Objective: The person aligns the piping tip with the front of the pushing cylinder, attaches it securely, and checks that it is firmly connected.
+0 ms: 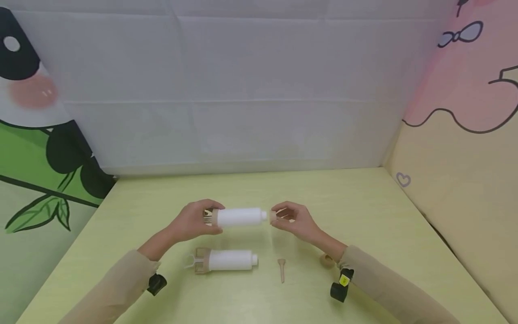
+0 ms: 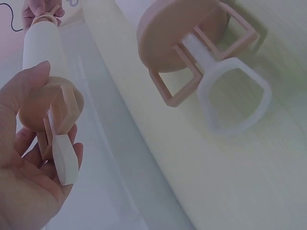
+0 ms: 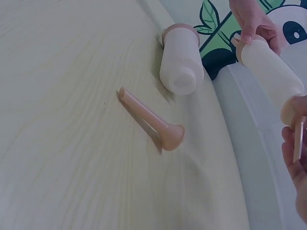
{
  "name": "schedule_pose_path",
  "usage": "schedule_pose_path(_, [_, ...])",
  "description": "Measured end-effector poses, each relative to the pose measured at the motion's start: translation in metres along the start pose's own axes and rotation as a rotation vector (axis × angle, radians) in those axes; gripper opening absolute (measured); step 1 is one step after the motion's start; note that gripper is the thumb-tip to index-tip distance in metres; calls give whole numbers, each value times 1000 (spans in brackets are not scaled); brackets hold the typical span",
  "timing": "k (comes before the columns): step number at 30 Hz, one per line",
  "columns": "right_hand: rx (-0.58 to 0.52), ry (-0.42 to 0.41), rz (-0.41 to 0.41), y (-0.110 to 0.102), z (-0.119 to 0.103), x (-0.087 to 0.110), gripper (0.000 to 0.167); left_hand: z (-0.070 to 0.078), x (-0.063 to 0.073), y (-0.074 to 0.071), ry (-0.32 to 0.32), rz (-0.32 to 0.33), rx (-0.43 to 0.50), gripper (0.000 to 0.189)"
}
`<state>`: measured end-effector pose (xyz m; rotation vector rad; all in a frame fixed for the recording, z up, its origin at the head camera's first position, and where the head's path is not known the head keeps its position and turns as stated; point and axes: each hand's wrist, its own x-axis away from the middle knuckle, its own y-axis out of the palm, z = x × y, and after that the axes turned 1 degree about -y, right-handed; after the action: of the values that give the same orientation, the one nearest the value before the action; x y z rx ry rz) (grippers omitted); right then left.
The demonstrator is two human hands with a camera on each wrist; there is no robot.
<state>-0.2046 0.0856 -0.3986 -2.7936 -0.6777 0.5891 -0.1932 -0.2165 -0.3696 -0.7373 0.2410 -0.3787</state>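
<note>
The left hand (image 1: 193, 221) grips the tube (image 1: 239, 217), at twelve o'clock from the second tube (image 1: 230, 260), while the right hand (image 1: 298, 221) pinches the nozzle (image 1: 273, 217) at its three-o'clock end, where tilting could seat it crooked.

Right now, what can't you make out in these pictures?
Round piece: head view, partly covered by the right arm.
Tip of the held tube: right wrist view, hidden by the cap.
Right hand: right wrist view, cut off by the right edge.
Far end of the lying tube: left wrist view, cut off by the top edge.
</note>
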Motion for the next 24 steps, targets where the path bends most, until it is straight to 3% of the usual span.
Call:
schedule_pose_path(15, [-30, 22, -5, 1, 1, -6, 28, -3, -7, 10, 33, 5, 38, 45])
schedule_pose_path(24, [34, -8, 3, 0, -2, -10, 28, -4, -9, 12, 31, 29, 24, 45])
